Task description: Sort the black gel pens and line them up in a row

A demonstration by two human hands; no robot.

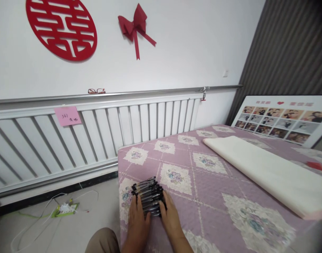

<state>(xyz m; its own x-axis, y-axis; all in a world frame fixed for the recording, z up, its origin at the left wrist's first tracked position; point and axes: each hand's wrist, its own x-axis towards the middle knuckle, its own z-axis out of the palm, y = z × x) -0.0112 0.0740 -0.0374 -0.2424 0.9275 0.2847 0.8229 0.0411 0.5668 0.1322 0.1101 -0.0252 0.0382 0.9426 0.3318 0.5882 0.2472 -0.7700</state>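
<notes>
Left hand [137,217] and right hand [171,213] flank and touch piled pens [148,194], each grip unclosed.

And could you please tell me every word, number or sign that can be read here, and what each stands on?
"囍", top cut off: red round decoration on the wall.
"361": pink note; the handwriting below it is unclear.
Photo board: heading too blurred to read, with a red heart sign.
Pens: any print too small to read.

The head camera faces the wall [182,52], tilted downward.
</notes>
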